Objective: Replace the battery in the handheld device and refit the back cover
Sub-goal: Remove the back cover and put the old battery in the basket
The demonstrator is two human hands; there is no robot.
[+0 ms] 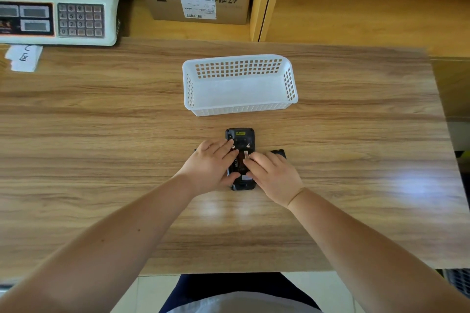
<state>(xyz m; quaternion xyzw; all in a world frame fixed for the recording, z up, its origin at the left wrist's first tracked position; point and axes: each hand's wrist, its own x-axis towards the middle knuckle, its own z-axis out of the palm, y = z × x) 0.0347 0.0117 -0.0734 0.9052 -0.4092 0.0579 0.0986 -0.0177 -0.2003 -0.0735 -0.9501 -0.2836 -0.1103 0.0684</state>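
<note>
On the worktop (101, 134), just near of the white basket (239, 107) lying empty, the handheld device (240, 138) is lying back-up, and both hands, left (209, 168) and right (273, 178), are pressing flat on its battery (240, 160), fingers extended, nothing gripped.

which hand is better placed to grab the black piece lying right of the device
Right, probably. The right hand lies on the handheld device with its knuckles next to the black piece, likely the back cover. The left hand is on the device's far side and would have to cross over.
</note>
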